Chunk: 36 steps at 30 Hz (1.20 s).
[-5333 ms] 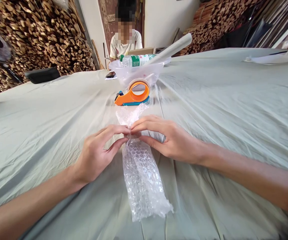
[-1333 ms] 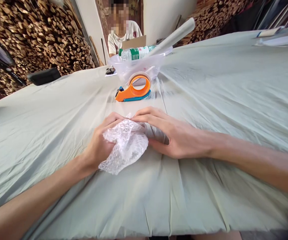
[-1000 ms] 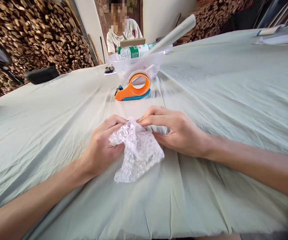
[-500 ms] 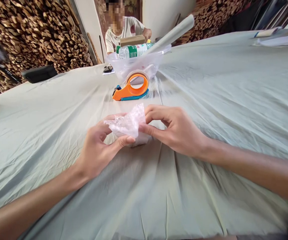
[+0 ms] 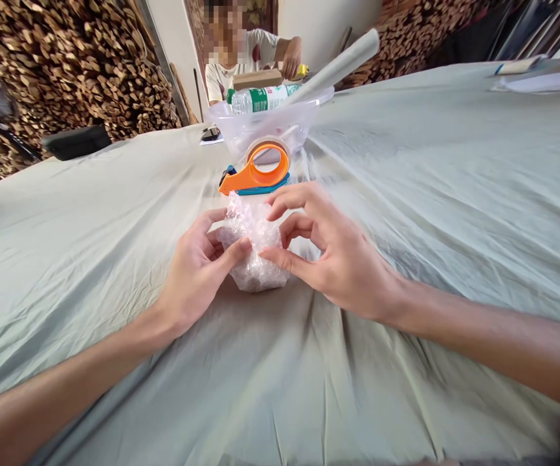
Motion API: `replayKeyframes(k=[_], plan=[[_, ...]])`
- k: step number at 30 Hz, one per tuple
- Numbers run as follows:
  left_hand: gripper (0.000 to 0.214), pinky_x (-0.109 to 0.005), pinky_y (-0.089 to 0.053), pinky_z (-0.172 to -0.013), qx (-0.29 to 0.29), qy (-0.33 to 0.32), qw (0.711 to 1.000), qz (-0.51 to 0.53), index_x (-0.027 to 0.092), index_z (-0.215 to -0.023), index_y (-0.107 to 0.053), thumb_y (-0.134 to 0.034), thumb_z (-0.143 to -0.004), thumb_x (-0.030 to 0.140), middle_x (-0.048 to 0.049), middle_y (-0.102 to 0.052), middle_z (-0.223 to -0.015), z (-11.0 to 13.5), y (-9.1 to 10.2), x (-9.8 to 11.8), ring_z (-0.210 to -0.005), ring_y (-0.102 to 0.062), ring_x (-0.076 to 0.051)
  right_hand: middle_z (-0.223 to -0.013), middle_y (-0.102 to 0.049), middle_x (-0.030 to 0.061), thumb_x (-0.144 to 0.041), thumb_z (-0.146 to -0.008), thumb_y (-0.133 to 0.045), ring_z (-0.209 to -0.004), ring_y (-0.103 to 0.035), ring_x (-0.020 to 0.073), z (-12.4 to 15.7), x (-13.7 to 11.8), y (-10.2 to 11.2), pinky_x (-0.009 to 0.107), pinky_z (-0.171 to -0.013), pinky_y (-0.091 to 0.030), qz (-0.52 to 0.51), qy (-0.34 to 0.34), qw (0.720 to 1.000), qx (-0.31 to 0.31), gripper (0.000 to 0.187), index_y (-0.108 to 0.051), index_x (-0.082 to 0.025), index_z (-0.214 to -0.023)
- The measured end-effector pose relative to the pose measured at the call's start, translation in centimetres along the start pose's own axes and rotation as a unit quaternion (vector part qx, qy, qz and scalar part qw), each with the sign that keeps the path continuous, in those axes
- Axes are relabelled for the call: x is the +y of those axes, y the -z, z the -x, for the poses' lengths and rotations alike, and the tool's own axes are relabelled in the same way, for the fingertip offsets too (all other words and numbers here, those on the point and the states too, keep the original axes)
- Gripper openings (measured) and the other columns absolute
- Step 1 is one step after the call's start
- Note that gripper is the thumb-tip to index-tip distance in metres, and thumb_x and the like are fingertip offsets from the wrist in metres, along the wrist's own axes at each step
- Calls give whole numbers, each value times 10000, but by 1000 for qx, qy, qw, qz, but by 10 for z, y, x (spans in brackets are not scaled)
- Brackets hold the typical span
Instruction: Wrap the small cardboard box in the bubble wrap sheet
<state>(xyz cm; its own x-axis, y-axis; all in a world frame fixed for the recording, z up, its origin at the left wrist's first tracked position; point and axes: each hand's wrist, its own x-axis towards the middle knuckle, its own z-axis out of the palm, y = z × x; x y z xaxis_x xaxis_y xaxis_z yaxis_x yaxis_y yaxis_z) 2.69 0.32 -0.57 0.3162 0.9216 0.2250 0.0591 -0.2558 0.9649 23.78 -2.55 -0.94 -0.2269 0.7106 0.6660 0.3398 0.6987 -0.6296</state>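
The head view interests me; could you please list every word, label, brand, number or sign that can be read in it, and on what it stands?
No text can be read.
Bottle label: white marks on green, red ones on white; too small and blurred to read.
Orange tape dispenser: no readable lettering.
Bubble wrap: none seen.

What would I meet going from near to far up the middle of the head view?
Bubble wrap between the left hand and right hand, orange tape dispenser, translucent plastic basin, cardboard box, then a person beyond.
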Motion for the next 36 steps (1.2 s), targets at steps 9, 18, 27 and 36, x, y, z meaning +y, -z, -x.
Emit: replayKeyframes(k=[9,18,27,36], plan=[[744,-192,-461,-618,-28,5,999,33,254,-1533,-480,-849,-915,445,21,-681,-860,-7,9,-9,-681,-585,-88,-1295,-728,119,-216,-1094,-571,-1195,-679,232,-2,2,7,428,-1053,-543,244,212,944,-67,221,-720,-154,-1246],[277,-324,-650,-877,48,-175,964,-195,270,-1209,-715,-787,-946,318,-76,-567,-1569,-5,11,-9,-1381,-642,-274,-1282,-656,140,-348,-979,-753,-1241,-632,258,2,9,7,445,-1115,-551,152,116,972,-136,455,-610,-141,-1358],[304,-315,-632,-881,-23,-257,896,-361,206,-1248,-759,-495,-1125,294,-64,-825,-1191,8,16,-9,-1040,-797,-204,-1306,-667,125,-404,-928,-797,-1275,-631,285,0,5,8,505,-1134,-536,111,35,982,-146,469,-608,-192,-1302],[659,-452,-650,-907,-93,-249,869,-417,112,-1388,-645,-652,-999,643,-177,-773,-1321,14,21,-4,-1149,-784,-339,-1388,-612,147,-362,-899,-815,-1306,-609,293,2,11,6,519,-1168,-516,104,15,983,-153,626,-538,-178,-1430]])
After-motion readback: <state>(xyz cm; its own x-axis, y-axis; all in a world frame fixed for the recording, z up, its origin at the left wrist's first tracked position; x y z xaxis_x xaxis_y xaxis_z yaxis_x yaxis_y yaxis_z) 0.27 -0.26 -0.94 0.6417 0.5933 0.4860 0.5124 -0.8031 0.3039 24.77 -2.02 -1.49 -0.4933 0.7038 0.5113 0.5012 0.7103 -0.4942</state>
